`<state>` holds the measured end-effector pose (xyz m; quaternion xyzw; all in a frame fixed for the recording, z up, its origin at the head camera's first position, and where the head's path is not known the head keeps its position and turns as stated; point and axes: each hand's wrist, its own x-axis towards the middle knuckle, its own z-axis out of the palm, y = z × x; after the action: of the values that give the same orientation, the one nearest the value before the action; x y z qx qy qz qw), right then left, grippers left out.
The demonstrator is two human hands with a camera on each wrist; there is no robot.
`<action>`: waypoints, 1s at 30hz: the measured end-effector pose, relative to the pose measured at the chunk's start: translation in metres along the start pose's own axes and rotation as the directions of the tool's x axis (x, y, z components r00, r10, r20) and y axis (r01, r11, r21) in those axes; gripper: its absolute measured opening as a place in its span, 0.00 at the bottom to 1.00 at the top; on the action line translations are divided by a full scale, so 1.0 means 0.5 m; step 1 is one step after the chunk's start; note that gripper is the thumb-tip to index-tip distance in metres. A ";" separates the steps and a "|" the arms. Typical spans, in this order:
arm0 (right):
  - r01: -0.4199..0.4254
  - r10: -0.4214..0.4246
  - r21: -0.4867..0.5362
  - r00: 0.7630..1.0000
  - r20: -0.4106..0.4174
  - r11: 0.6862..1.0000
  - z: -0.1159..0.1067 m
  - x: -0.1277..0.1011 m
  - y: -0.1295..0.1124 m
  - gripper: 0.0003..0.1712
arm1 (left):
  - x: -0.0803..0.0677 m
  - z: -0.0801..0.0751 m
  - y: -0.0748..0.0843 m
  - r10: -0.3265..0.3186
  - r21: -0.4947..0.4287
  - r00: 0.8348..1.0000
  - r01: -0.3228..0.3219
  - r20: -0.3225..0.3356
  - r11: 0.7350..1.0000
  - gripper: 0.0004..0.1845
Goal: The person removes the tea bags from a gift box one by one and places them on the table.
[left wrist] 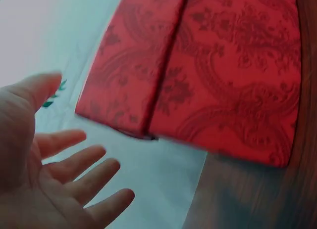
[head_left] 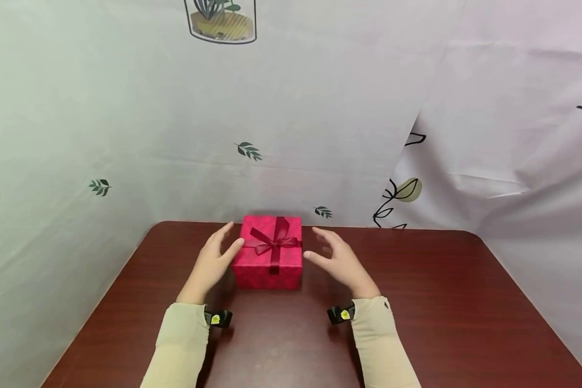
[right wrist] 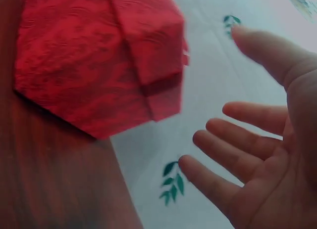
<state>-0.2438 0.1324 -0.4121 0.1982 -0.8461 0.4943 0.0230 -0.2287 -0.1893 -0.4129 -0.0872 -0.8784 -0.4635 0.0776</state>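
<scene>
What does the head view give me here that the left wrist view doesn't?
Only the head view shows the ribbon bow on the lid, the right hand open beside the box, and the table.
Only the left wrist view shows the left hand's open palm and spread fingers close up, apart from the box side.
Both show the red gift box and the left hand.

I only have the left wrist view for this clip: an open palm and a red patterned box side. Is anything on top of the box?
Observer: Yes, the box has a dark red ribbon bow tied across its lid.
Operator: Is the left hand touching it?
Observer: In the head view the left hand sits against the box's left side, thumb by the lid edge; actual contact is hard to tell.
Operator: Where is the other hand?
Observer: The right hand hovers open just off the box's right side, a gap showing.
</scene>
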 end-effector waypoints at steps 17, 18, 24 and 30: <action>-0.069 0.068 0.000 0.988 0.141 0.998 0.031 0.002 0.020 0.53 | -0.007 0.001 -0.041 -0.018 -0.014 0.968 0.022 0.250 1.000 0.54; -0.070 0.069 0.003 0.987 0.146 0.998 0.031 0.003 0.021 0.53 | -0.007 0.001 -0.043 -0.018 -0.016 0.967 0.023 0.253 1.000 0.54; -0.040 0.036 0.022 0.988 0.151 0.999 0.033 0.005 0.028 0.50 | -0.011 -0.003 -0.051 -0.020 -0.007 0.970 0.022 0.241 1.000 0.53; -0.044 0.039 0.035 0.989 0.140 0.998 0.031 0.004 0.035 0.48 | -0.012 -0.003 -0.050 -0.005 -0.037 0.971 0.014 0.239 0.999 0.52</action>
<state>-0.2495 0.1261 -0.4342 0.2150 -0.8401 0.4955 -0.0504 -0.2284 -0.2050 -0.4335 -0.1396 -0.8727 -0.4667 -0.0324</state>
